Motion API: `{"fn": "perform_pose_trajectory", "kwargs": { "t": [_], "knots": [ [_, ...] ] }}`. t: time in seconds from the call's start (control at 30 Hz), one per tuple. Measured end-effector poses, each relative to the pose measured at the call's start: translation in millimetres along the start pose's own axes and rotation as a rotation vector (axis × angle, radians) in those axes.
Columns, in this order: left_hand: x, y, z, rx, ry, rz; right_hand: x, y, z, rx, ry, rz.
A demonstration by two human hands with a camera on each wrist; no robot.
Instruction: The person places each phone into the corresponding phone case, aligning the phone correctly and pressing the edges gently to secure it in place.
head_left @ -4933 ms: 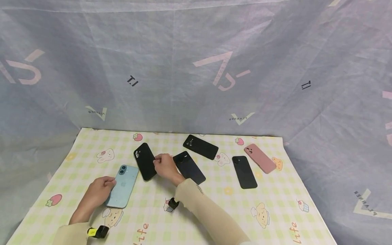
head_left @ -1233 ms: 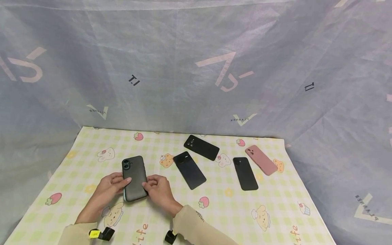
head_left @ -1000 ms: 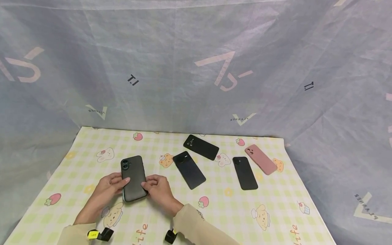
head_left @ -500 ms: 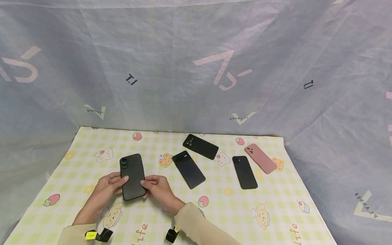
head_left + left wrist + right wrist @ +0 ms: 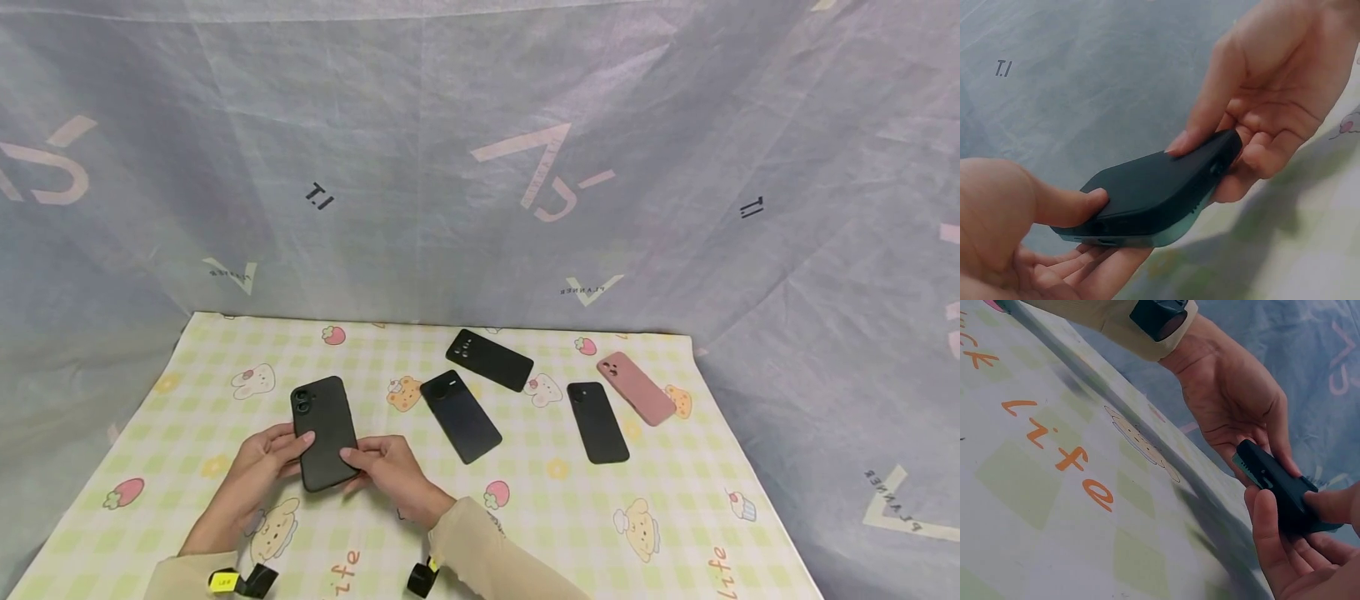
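Both hands hold a light blue phone [image 5: 1175, 232] with a black phone case [image 5: 326, 437] over its back, camera end away from me. My left hand [image 5: 253, 468] grips the left side, thumb on the case's back and fingers underneath. On the right side, near the lower corner, my right hand [image 5: 393, 477] pinches the case and phone, thumb on top. In the left wrist view, a blue strip of phone shows below the case's rim; in the right wrist view, a bluish edge [image 5: 1246, 467] shows too. The phone's screen side is hidden.
To the right on the checked tablecloth [image 5: 525, 533] lie a dark phone [image 5: 461, 417], a black case with several camera holes [image 5: 491, 360], another black phone or case [image 5: 598, 423] and a pink case [image 5: 637, 389]. A grey curtain [image 5: 420, 167] hangs behind.
About five seconds ago the blue phone and black case were apart; the case now covers the phone's back. Over the last second, the blue edge left the head view and the right hand shifted slightly.
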State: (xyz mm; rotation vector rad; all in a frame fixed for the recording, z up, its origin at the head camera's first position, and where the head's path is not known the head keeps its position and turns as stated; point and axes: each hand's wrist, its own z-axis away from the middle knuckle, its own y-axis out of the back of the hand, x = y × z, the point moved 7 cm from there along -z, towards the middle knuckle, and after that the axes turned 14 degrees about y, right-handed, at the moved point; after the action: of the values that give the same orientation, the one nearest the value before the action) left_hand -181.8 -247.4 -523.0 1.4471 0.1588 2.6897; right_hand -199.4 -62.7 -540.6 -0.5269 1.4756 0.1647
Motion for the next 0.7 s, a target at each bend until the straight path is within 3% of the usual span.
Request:
{"fn": "perform_pose_trajectory", "kwargs": {
  "t": [0.43,0.7],
  "knots": [
    [-5.6,-1.4,-0.8,-0.035,0.019,-0.017,0.3,5.1,0.1,-0.024,0.000,0.013],
    [-7.2,4.7,1.2,-0.043,-0.034,-0.038,-2.4,5.6,-0.3,-0.051,0.010,0.031]
  ]
}}
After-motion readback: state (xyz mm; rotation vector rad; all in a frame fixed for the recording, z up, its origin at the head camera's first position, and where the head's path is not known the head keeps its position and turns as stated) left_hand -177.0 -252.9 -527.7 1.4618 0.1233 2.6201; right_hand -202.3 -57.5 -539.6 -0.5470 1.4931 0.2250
